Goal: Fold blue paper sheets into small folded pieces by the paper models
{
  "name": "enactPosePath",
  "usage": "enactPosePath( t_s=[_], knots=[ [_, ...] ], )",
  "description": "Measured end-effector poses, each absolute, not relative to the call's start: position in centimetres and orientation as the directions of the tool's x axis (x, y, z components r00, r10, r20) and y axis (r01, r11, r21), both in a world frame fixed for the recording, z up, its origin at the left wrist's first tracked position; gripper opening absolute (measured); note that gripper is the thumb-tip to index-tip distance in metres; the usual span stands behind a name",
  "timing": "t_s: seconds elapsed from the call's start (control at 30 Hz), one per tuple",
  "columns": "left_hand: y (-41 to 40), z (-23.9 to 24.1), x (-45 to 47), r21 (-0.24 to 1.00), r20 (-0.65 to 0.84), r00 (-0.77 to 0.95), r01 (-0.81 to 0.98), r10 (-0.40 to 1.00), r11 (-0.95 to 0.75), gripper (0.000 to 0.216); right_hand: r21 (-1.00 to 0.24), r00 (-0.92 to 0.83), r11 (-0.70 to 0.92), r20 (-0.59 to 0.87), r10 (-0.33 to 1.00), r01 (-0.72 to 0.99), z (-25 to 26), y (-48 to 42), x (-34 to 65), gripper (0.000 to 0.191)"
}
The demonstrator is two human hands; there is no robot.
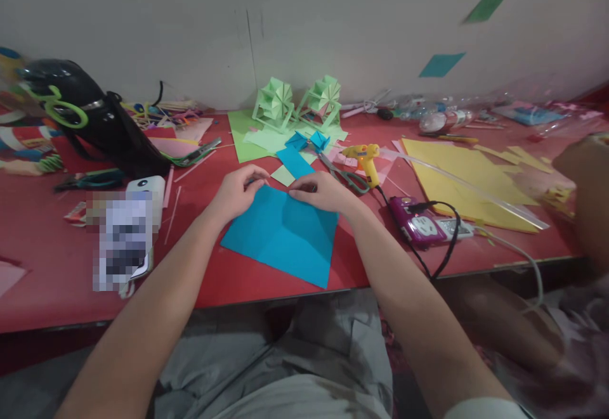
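A blue sheet of paper [285, 235] lies at a slant on the red table, close to the front edge. My left hand [243, 189] has its fingers curled at the far left part of the sheet's top edge. My right hand [323, 191] grips the same edge farther right, thumb and fingers closed on the paper. Past my hands are a smaller blue paper strip [295, 162] and folded blue paper pieces [309, 141]. Scissors [356, 181] with grey-green handles lie beyond my right hand, beside a yellow glue gun [366, 162].
Two green paper wheels [275, 103] stand against the wall. Yellow sheets [461, 178] lie to the right under a clear strip, near a purple power socket [419, 222] with cables. A phone [128, 235] and black bottle [95, 115] are left. Another person's arm [585, 197] is at right.
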State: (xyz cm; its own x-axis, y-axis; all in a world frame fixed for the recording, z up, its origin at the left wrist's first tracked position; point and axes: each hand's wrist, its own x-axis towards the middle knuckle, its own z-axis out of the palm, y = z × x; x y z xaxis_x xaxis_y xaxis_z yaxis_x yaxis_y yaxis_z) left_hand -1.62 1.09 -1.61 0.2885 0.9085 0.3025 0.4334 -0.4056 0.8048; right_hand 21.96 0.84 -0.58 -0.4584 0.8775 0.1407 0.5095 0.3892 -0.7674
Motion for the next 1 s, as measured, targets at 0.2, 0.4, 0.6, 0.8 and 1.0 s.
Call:
enactPosePath(
  t_s=[0.2,0.4,0.6,0.8,1.0],
  knots=[
    [-0.1,-1.3,0.2,0.741,0.290,0.356,0.504,0.888,-0.444,0.018,-0.808,-0.517,0.402,0.144,0.844,0.431,-1.1,0.5,20.8,0.018],
    [-0.6,-0.7,0.5,0.701,0.274,0.427,0.525,0.862,-0.483,0.020,-0.806,-0.530,0.453,0.211,0.821,0.381,-1.6,0.6,20.2,0.012],
    [-0.4,-0.6,0.3,0.668,0.235,0.422,0.584,0.875,-0.461,0.015,-0.799,-0.522,0.454,0.213,0.826,0.394,-1.6,0.6,20.0,0.013],
    [0.2,-0.3,-0.8,0.601,0.295,0.341,0.660,0.893,-0.451,0.011,-0.803,-0.515,0.434,0.189,0.836,0.409,-1.1,0.6,20.3,0.010],
    [0.8,0.1,-2.9,0.579,0.291,0.139,0.762,0.946,-0.290,0.010,-0.805,-0.487,0.384,0.137,0.862,0.453,-0.8,0.9,21.1,0.011]
  ],
)
